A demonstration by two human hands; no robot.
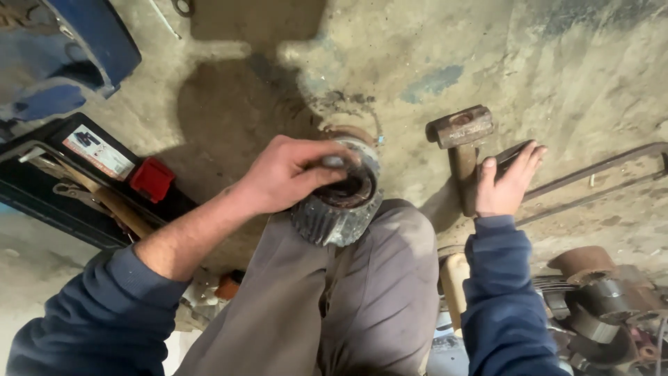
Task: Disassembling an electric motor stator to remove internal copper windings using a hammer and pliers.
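One toothed metal gear hub (337,212) sits on your raised knee (376,244), and everything else is placed around it. Your left hand (282,174) curls over its upper rim, fingers bent and closed on a small dark piece (334,162) at the edge of the hub's greasy bore; what exactly that piece is, you cannot tell from here. Judging by this, you are at the stage of seating or working something in the bore while the knee steadies the hub.

To the right of the hub, your right hand (510,184) lies on the concrete floor (557,83), fingers nearly straight, resting on a dark flat object (506,157) and closed around nothing. Just beside that hand, between it and the hub, lies a hammer (460,139) with a rusty steel head and a wooden handle. Any next move, as I judge it, calls for a firm hold on the hub so it does not roll off the knee, and a clean grip on whatever the right hand picks up.

Farther right of the hub, rusty rings and machine parts (598,306) are piled near your elbow, and a thin metal bar (598,170) runs across the floor. To the left of the hub, an open black toolbox (83,181) holds tools and a red piece.
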